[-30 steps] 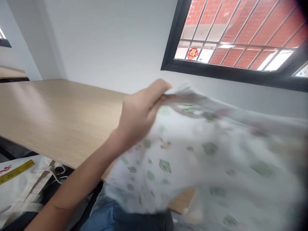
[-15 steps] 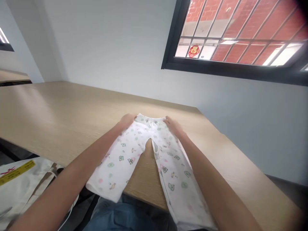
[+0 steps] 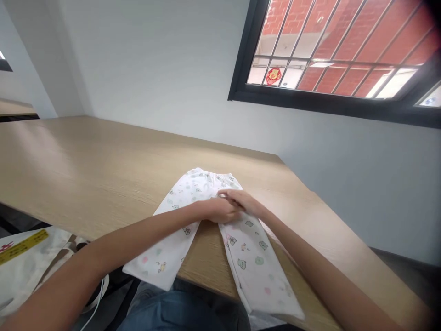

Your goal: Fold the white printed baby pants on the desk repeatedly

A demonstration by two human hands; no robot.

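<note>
Our left hand (image 3: 220, 210) and right hand (image 3: 245, 203) have slid down from the waistband (image 3: 210, 175) of the printed baby trousers (image 3: 250, 262) and now meet, right fingertips (image 3: 223, 195) reaching over the left hand, on the fabric just below it.

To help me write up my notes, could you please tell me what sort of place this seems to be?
It looks like a plain indoor workroom, perhaps an office or classroom: a long wood-grain table runs along a bare white wall, and a dark-framed, barred window looks out on red tiling.
</note>
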